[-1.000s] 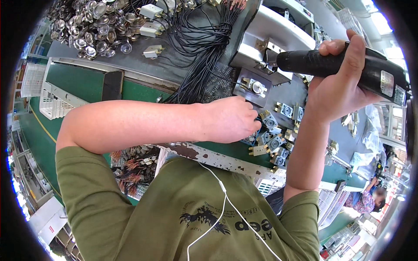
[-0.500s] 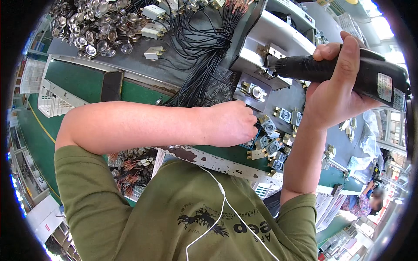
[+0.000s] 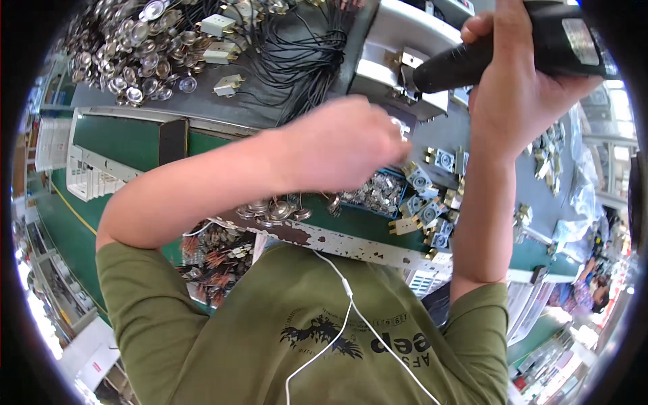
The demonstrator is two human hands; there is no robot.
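My right hand (image 3: pixel 516 94) is wrapped round a black electric screwdriver (image 3: pixel 453 69), its nose pointing left beside a grey metal stand. My left hand (image 3: pixel 351 145), smeared by motion, has its fingers curled together at a small holder whose round silver part (image 3: pixel 399 125) shows just past the knuckles. Anything pinched in those fingers is hidden. Below the left hand lies a blue tray (image 3: pixel 391 215) of small metal pieces (image 3: pixel 379 191). Several square grey-and-white parts with brass prongs (image 3: pixel 430 212) are heaped to its right.
A pile of round silver caps (image 3: pixel 138 57) covers the far left of the bench. Bundled black cables (image 3: pixel 310 57) and white plug-like blocks (image 3: pixel 221 52) lie beside it. The grey metal stand (image 3: pixel 432 104) rises at the back. Clear plastic film (image 3: pixel 574 209) lies at right.
My left hand has moved up and away from the blue tray to the holder, uncovering the tray's contents. The right hand and electric screwdriver have shifted upward in view.
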